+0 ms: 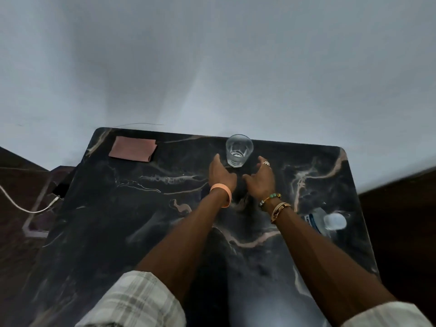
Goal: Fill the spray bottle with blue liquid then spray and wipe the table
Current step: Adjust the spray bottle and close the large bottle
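Observation:
A clear, empty drinking glass [238, 150] stands upright near the far edge of the black marbled table [122, 208]. My left hand [221, 176] reaches toward it from the near left, fingers straight, a little short of the glass. My right hand [260, 179] is on the near right of the glass, fingers spread and relaxed, holding nothing. A folded pink cloth [133, 149] lies flat at the table's far left corner. A clear plastic bottle with a white cap [329, 220] stands at the table's right side. No blue liquid shows in this view.
A grey wall rises right behind the table's far edge. A white cable [21, 205] runs to a dark device off the table's left edge. Dark floor lies to the left and right of the table.

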